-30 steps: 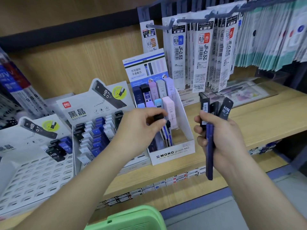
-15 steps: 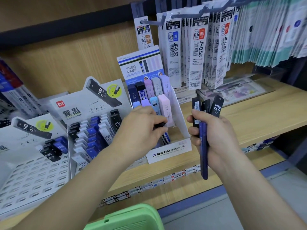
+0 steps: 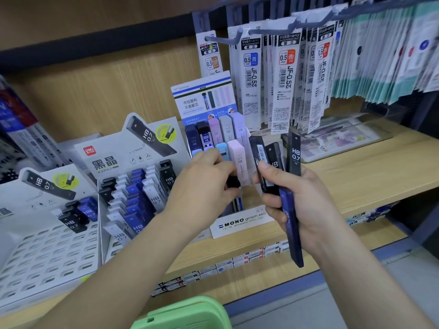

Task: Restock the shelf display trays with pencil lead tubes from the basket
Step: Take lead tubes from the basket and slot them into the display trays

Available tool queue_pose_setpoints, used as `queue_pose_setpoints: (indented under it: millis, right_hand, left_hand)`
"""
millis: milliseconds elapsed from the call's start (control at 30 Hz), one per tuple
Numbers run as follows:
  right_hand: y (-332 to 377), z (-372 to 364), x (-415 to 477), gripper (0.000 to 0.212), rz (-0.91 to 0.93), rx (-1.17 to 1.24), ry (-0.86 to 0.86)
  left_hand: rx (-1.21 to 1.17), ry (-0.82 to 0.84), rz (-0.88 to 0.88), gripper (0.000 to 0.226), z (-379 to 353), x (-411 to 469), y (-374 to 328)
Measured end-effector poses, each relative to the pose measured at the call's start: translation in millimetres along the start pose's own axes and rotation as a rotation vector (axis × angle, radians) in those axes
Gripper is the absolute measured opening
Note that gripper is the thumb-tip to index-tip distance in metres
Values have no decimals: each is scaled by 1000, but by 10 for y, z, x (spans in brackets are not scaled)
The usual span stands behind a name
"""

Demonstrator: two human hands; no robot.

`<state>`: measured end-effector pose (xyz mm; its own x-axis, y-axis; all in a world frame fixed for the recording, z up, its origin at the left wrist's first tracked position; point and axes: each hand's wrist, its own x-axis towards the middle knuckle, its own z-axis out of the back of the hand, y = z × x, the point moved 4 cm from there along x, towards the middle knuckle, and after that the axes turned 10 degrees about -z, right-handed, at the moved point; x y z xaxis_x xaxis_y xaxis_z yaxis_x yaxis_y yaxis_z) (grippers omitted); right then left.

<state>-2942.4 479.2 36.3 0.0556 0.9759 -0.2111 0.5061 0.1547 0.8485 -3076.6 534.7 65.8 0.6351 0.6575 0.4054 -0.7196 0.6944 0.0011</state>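
Head view: left hand (image 3: 204,186) pinches a black tube (image 3: 234,182) into the MONO tray (image 3: 240,223), right hand (image 3: 301,200) grips spare tubes (image 3: 294,157), basket (image 3: 183,314) below; loose fan could slip, or tube lands in wrong slot.

"MONO graph MG" on display tray (image 3: 240,223)

Left hand (image 3: 202,184) pinched, knuckles up; right hand (image 3: 301,200) in closed grip
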Motion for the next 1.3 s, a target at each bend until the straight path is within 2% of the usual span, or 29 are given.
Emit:
queue_pose_setpoints:
  millis: [33,100,200,267,367,433,500,633,767,900,1033,1100,1200,1300]
  right_hand:
    - [-3,-6,-5,13,0,-16,19]
    - [-15,-20,-12,16,-24,-40,76]
    - [-60,-75,-25,17,-114,-53,221]
    - [-90,-115,-36,15,-167,-41,301]
    - [-111,-151,-49,14,-197,-49,336]
    - [-124,-139,-21,16,-216,16,331]
    - [-142,-124,21,24,-256,135,323]
    - [-147,-179,50,43,-225,258,356]
    - [-139,-244,35,28,-135,262,331]
    - [-196,-337,19,24,-124,186,291]
    - [-257,-469,-62,32,-111,-100,197]
    - [-276,-541,-109,31,-103,-202,197]
    - [-248,-542,-144,31,-123,-249,193]
    - [-158,-331,-79,38,-147,-59,86]
  left_hand:
    - [-92,-49,49,26,43,-4,11]
    - [-419,-148,168,28,150,-23,48]
    - [-1071,-107,227,47,251,-50,20]
    - [-1208,-97,223,40,289,-58,23]
    - [-1208,-171,277,32,306,-102,138]
    - [-1226,-152,275,28,327,-153,190]
    - [-1207,-136,267,24,371,-207,201]
    - [-1221,-261,390,22,355,-302,171]
    - [-1375,-309,541,23,267,-476,115]
    - [-1302,-183,498,27,299,-628,31]
    - [-1083,-2,323,64,333,-765,-30]
    - [-946,-30,270,69,377,-791,-4]
    - [-875,-132,280,57,481,-743,66]
    - [-948,-282,358,38,563,-604,175]
